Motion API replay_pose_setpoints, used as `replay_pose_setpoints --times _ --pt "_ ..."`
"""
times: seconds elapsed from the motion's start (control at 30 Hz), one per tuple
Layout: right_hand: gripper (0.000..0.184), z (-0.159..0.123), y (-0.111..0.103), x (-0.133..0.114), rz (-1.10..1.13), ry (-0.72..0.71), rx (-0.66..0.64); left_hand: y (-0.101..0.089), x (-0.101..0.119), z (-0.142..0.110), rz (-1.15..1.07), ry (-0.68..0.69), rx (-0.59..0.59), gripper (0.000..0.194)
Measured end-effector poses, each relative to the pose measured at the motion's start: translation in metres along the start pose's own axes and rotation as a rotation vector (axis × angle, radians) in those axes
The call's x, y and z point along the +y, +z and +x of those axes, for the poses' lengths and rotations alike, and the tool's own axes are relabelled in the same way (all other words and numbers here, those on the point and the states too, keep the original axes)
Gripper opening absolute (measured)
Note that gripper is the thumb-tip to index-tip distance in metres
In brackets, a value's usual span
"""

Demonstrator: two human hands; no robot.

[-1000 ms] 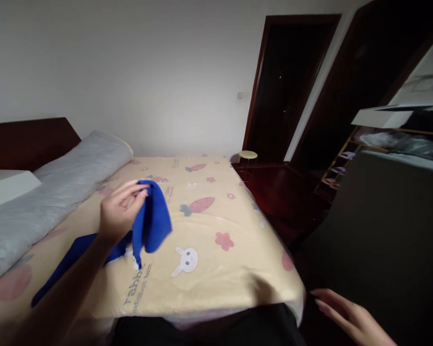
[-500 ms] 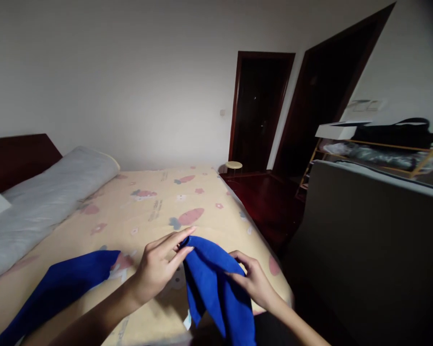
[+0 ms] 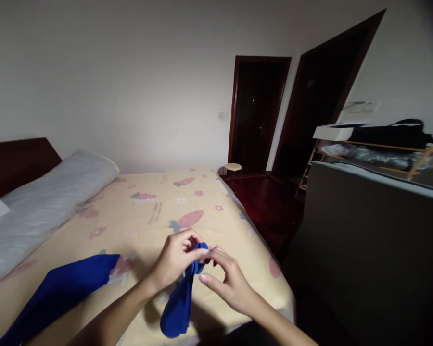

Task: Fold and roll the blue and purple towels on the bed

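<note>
My left hand (image 3: 176,257) pinches a blue cloth (image 3: 176,307) above the near part of the bed. The cloth is gathered into a small loop at my fingertips, and its narrow folded length hangs down and to the left. At the gathered top, the fingers of my right hand (image 3: 231,281) touch the cloth and come close to my left thumb. My right thumb is held apart from those fingers, with a gap between. Left of my hands, a second blue cloth piece (image 3: 68,286) lies flat on the bed, partly behind my left forearm.
The bed has a yellow sheet (image 3: 173,202) with pink and grey prints. A grey pillow (image 3: 61,187) lies at the left beside a dark headboard (image 3: 18,156). To the right stand a dark grey panel (image 3: 364,240), a loaded shelf (image 3: 378,154) and a small stool (image 3: 233,167).
The blue cloth went from spread between both hands to gathered in a narrow hanging length. My right hand moved left to my left hand, and its thumb came off the cloth.
</note>
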State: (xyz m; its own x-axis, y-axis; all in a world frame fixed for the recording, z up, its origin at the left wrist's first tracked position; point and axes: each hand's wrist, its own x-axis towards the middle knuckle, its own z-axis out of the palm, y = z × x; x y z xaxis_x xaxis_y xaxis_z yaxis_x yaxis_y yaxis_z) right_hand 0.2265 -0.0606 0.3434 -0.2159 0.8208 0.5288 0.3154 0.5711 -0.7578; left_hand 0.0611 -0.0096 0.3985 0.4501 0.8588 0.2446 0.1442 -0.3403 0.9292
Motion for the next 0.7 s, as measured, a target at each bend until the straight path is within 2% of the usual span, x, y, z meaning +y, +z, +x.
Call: replay_pose_setpoints --times 0.07,0.2,0.43,0.53,0.6,0.67,0.7 --pt "0.024 0.001 0.006 -0.003 0.023 -0.003 0.013 0.007 -0.003 -0.002 -0.002 -0.001 -0.063 0.018" --pt "0.021 0.002 0.013 0.0 0.087 0.061 0.053 0.01 -0.012 -0.004 0.017 0.003 -0.065 0.019" --pt "0.008 0.003 0.013 0.001 0.196 0.121 0.126 0.002 -0.01 -0.004 0.005 -0.071 -0.066 0.029" --pt "0.017 0.005 0.002 0.008 0.27 0.205 0.213 -0.007 -0.009 -0.005 0.023 -0.088 -0.122 0.032" --pt "0.026 0.006 -0.007 0.011 0.316 0.261 0.246 -0.015 -0.01 -0.005 0.121 -0.065 -0.155 0.024" --pt "0.032 0.008 -0.014 0.01 0.32 0.276 0.223 -0.023 -0.013 -0.006 0.303 0.02 -0.143 0.01" --pt "0.033 0.009 -0.017 0.008 0.303 0.266 0.203 -0.027 -0.014 -0.007 0.401 0.077 -0.124 0.01"
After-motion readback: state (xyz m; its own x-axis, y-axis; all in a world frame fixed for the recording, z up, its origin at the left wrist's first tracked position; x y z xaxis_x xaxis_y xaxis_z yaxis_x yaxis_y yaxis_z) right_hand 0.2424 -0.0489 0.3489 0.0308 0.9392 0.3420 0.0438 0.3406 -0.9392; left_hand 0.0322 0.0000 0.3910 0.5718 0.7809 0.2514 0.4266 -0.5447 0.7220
